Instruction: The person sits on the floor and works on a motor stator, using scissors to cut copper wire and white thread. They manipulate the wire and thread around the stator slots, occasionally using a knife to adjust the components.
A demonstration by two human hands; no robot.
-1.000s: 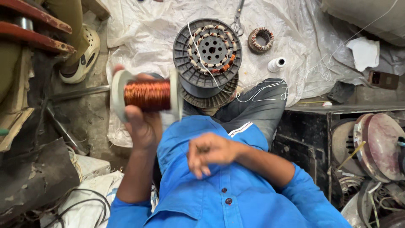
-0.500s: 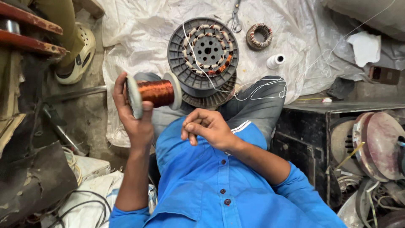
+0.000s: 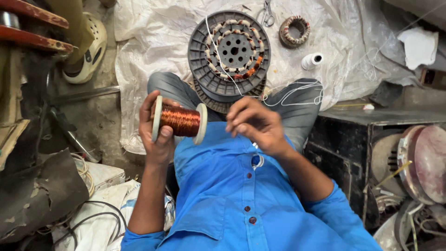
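My left hand (image 3: 158, 135) grips a white-flanged spool of copper wire (image 3: 180, 121), held up in front of my blue shirt. My right hand (image 3: 254, 123) hovers just right of the spool with its fingertips pinched together; whether a fine wire runs between them is too thin to tell. Beyond my knees lies a round grey stator (image 3: 230, 53) with copper and white windings, resting on a white sack cloth (image 3: 153, 32). A white thread runs from it toward my lap.
A small wound coil ring (image 3: 294, 30), scissors (image 3: 266, 14) and a white thread bobbin (image 3: 311, 60) lie on the cloth. A black metal box (image 3: 344, 139) and motor parts (image 3: 418, 167) crowd the right. A pale shoe (image 3: 88, 51) and loose cables (image 3: 83, 218) sit left.
My left hand carried the spool rightward and turned it. My right hand rose from my chest and moved up beside the spool, fingers pinching.
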